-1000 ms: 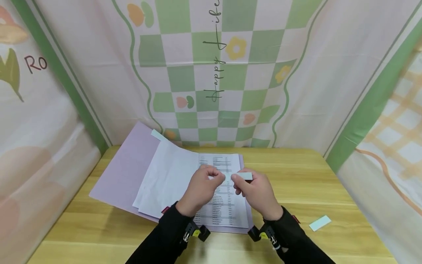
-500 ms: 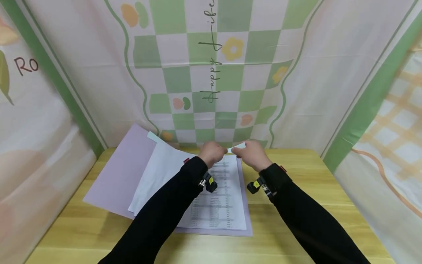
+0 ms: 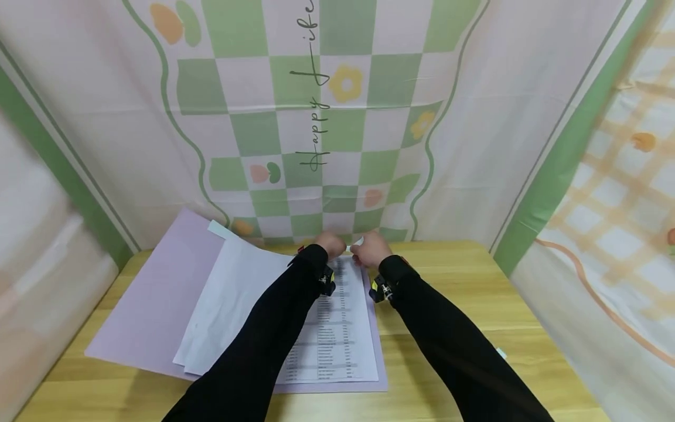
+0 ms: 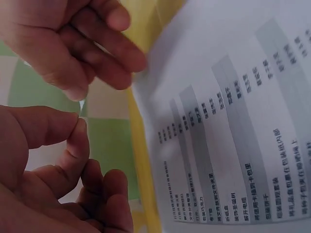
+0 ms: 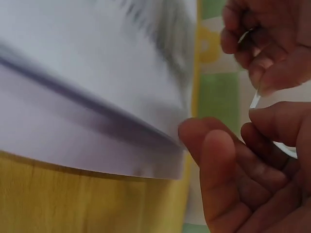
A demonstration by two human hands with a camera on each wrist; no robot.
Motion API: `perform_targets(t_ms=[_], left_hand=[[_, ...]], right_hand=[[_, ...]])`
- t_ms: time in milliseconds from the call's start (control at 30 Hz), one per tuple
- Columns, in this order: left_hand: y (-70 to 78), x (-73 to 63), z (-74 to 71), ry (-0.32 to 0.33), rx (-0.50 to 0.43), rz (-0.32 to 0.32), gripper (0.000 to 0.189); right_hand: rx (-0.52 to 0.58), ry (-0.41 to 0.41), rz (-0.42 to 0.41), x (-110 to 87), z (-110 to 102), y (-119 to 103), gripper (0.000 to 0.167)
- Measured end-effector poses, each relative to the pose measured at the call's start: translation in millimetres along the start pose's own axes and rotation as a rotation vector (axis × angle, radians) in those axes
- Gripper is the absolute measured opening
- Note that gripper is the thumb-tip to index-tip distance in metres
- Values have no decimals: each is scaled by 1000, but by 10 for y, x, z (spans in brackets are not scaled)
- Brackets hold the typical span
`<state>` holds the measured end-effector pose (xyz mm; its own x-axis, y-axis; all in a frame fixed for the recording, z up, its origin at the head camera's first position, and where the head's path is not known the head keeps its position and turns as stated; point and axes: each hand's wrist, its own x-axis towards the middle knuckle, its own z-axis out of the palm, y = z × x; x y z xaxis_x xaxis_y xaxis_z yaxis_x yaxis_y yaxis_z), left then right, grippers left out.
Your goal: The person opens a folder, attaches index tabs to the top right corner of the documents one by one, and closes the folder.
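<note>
Both hands are together at the far edge of the printed sheet [image 3: 337, 340]. The left hand [image 3: 331, 243] pinches one end of a narrow pale sticky strip [image 5: 255, 99] between thumb and index finger. The other end is pinched by the right hand [image 3: 371, 249], and part of the strip [image 3: 359, 241] shows above its thumb. In the right wrist view, more fingers of the right hand [image 5: 257, 165] reach toward the sheet's corner. Beneath the sheet lies an opened lilac folder [image 3: 153, 299], its cover raised at the left.
A turned sheet [image 3: 232, 299] leans against the cover, with a pale green strip [image 3: 218, 230] at its top. Another pale strip [image 3: 501, 353] lies on the wooden table [image 3: 448, 281], mostly hidden by the right sleeve. A patterned curtain [image 3: 337, 135] stands behind the far edge.
Both hands have moved from over the middle of the page to its far edge, carrying the strip and drawing closer together. The head view has shifted to the right.
</note>
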<state>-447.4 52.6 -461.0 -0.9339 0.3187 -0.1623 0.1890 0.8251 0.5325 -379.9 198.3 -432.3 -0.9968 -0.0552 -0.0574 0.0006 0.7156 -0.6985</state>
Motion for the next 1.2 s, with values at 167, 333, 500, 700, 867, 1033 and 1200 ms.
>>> perform_targets(t_ms=[167, 333, 500, 700, 867, 1033, 1200], left_hand=[[-549, 1062, 679, 24, 234, 86, 26], [-458, 939, 706, 41, 171, 53, 23], [-540, 1058, 887, 3, 192, 47, 27], [-545, 1164, 1008, -80, 318, 24, 29], [51, 280, 434, -147, 309, -86, 21], [371, -230, 150, -101, 310, -139, 26], [376, -136, 157, -119, 274, -202, 27]], right_hand=[[-51, 10, 29, 126, 77, 92, 25], [-72, 5, 57, 139, 100, 128, 35], [-39, 6, 110, 129, 122, 158, 24], [-29, 51, 116, 144, 147, 242, 16], [-95, 61, 106, 170, 187, 333, 17], [-146, 68, 66, 206, 204, 389, 32], [-162, 86, 35, 221, 195, 386, 39]])
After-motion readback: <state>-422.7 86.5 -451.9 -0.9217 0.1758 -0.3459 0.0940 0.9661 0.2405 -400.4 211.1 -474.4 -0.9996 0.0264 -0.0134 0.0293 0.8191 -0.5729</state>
